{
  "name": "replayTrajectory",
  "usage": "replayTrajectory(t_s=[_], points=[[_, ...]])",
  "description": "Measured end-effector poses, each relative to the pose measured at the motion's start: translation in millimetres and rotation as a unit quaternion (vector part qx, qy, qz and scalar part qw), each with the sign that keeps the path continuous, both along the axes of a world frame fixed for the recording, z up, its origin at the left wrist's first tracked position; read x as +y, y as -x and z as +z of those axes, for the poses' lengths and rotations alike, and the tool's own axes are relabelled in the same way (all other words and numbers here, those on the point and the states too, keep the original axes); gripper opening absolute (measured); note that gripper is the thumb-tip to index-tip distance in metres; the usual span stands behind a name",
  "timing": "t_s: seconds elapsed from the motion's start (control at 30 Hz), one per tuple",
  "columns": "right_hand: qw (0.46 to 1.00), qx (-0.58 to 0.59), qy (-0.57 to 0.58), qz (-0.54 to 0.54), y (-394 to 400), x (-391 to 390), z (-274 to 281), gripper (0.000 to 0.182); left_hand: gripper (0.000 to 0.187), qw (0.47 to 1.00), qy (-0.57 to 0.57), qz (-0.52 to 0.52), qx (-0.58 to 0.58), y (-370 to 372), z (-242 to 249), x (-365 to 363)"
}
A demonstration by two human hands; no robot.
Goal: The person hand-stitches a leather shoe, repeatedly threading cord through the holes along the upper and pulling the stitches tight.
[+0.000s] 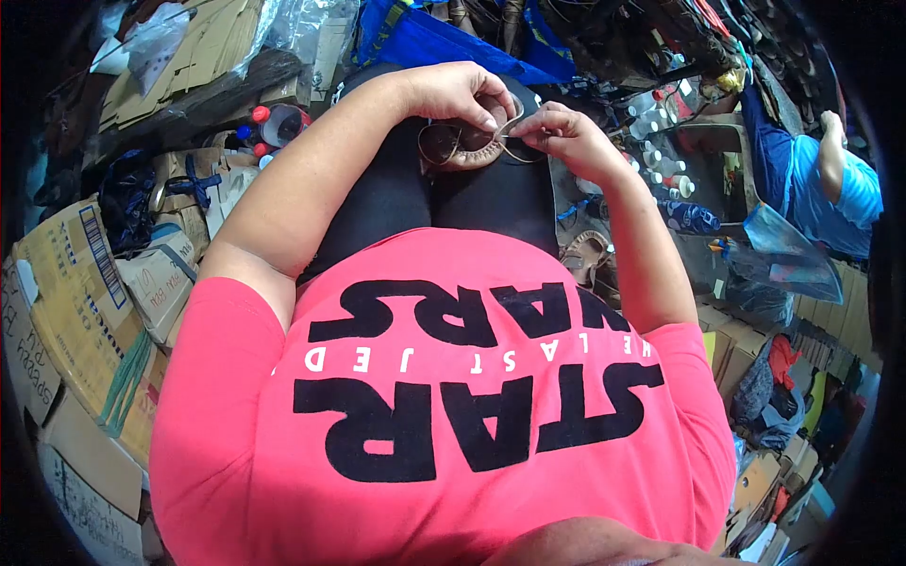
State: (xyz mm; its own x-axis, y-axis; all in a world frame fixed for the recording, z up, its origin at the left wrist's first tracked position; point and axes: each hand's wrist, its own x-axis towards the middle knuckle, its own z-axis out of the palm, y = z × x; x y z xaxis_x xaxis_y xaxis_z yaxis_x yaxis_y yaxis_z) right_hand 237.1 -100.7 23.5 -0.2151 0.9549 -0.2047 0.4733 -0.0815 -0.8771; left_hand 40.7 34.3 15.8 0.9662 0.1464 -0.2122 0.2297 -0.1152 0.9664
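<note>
On my lap, above the dark trousers, sits a brown leather moccasin-like shoe upper with a puckered, stitched seam along its near edge. My left hand is closed on its far left rim, thumb and fingers bent over the leather. Just right of it, my right hand pinches a thin tan cord at the seam. More of this cord loops loosely over the left of the upper. A small pale tip shows at my right fingertips, too small to name. A similar leather piece lies beside my right thigh.
Cardboard boxes and flattened cardboard crowd the left. Several plastic bottles stand on the right. Beyond my knees hangs a blue sheet. A person in a blue shirt is at the far right.
</note>
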Motion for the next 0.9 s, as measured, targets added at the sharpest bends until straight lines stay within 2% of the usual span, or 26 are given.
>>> replayTrajectory(t_s=[0.13,0.2,0.27,0.33,0.37,0.4,0.43,0.5,0.53,0.57,0.6,0.67,0.73,0.77,0.8,0.87,0.9], points=[[0.999,0.038,0.019,0.010,-1,4,-5,0.016,0.026,1.000,-0.017,0.012,-0.006,0,-1,-1],[0.997,0.043,0.046,-0.037,7,1,-4,0.016,0.027,1.000,-0.021,0.019,-0.009,1,-2,-2],[0.995,0.060,0.014,-0.073,22,-6,-5,0.012,0.027,0.999,-0.026,0.024,-0.012,2,-3,-2],[0.991,-0.064,-0.101,-0.063,28,-11,-1,0.014,0.027,0.999,-0.022,0.045,-0.012,5,-1,-4],[0.991,-0.064,-0.101,-0.065,30,-14,2,0.014,0.027,0.999,-0.022,0.043,-0.011,7,0,-5],[0.985,-0.103,-0.128,-0.060,32,-16,5,0.017,0.027,0.977,-0.179,0.115,-0.025,12,1,-6],[0.976,-0.142,-0.154,-0.055,33,-19,7,0.019,0.028,0.926,-0.329,0.183,-0.039,17,2,-4],[0.963,-0.180,-0.191,-0.058,36,-27,5,0.022,0.035,0.906,-0.368,0.206,-0.025,42,3,15],[0.947,-0.218,-0.229,-0.057,37,-32,3,0.025,0.037,0.899,-0.387,0.203,-0.009,59,21,18],[0.925,-0.258,-0.275,-0.051,41,-38,4,0.030,0.043,0.859,-0.454,0.235,-0.030,74,13,27],[0.925,-0.257,-0.274,-0.052,43,-41,2,0.030,0.047,0.826,-0.487,0.282,-0.006,84,19,27],[0.918,-0.289,-0.266,-0.050,48,-45,-1,0.034,0.045,0.850,-0.391,0.352,0.030,95,24,15],[0.915,-0.299,-0.267,-0.051,54,-49,0,0.036,0.037,0.849,-0.424,0.313,-0.039,89,27,-17],[0.910,-0.311,-0.268,-0.053,57,-50,-1,0.037,0.029,0.875,-0.372,0.300,-0.075,83,27,-37],[0.906,-0.324,-0.268,-0.055,59,-51,-1,0.037,0.022,0.904,-0.305,0.298,-0.044,78,27,-54],[0.902,-0.341,-0.259,-0.053,61,-53,1,0.038,0.015,0.863,-0.430,0.258,-0.059,71,6,-69],[0.905,-0.338,-0.252,-0.054,62,-54,1,0.039,0.015,0.863,-0.429,0.260,-0.059,68,3,-71]])
